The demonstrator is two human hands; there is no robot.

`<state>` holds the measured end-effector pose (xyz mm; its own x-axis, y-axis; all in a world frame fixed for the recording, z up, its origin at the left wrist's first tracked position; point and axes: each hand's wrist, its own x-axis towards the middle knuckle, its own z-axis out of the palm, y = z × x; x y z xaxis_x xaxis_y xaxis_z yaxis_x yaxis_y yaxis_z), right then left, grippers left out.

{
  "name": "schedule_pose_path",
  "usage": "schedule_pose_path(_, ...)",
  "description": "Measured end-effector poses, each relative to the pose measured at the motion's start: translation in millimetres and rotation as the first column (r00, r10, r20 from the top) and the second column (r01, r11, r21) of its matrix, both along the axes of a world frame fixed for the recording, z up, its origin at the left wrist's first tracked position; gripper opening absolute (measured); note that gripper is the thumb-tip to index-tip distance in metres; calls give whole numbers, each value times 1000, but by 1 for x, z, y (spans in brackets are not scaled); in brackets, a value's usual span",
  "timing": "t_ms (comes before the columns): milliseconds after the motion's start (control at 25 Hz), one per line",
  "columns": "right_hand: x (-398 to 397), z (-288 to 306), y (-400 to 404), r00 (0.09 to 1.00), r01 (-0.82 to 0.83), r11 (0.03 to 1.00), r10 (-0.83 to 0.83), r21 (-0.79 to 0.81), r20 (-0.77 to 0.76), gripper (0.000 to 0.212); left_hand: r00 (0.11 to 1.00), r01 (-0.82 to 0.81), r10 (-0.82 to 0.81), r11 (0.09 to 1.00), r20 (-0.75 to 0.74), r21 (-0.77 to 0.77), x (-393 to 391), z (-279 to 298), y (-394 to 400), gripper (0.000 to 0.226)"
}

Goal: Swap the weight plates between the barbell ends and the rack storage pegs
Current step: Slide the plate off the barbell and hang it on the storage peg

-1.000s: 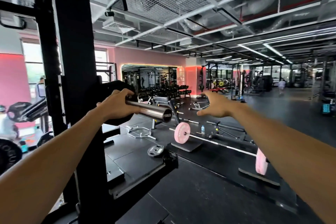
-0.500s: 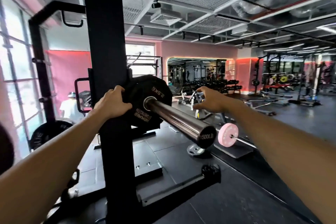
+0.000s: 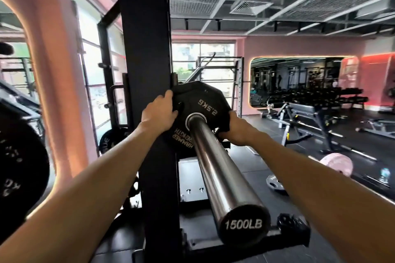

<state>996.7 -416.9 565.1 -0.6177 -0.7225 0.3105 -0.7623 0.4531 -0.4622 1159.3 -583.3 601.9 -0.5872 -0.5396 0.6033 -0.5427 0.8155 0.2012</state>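
Observation:
A black 2.5 kg weight plate [image 3: 205,104] sits at the inner end of the steel barbell sleeve [image 3: 215,166], which points toward me with a black end cap marked 1500LB. My left hand [image 3: 159,111] grips the plate's upper left edge, fingers curled over the rim. My right hand [image 3: 234,128] grips its lower right edge, fingertips behind the plate. The black rack upright [image 3: 147,70] rises just left of the plate.
A large black plate [image 3: 19,166] hangs at the far left, and another black plate [image 3: 111,141] sits low behind the upright. A pink-plated barbell [image 3: 337,164] and a small grey plate [image 3: 275,183] lie on the floor to the right. Benches stand beyond.
My view has swung left and closer to the rack. My left hand moved from the bar to the plate's edge, and my right hand came in from open air to grip the plate.

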Motion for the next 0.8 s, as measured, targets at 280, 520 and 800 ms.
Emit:
schedule_pose_path(280,-12,-5,-33,996,23,956,-46,-293,-74,46,992,-120,124,966,-4,229,1,-10,9,63)
schedule_pose_path(520,-8,17,-14,982,-53,992,31,-112,-187,40,986,-56,118,899,-118,434,20,-19,30,58)
schedule_pose_path(800,53,22,61,976,-37,995,16,-91,-215,26,980,-89,130,963,-150,254,74,-31,94,28)
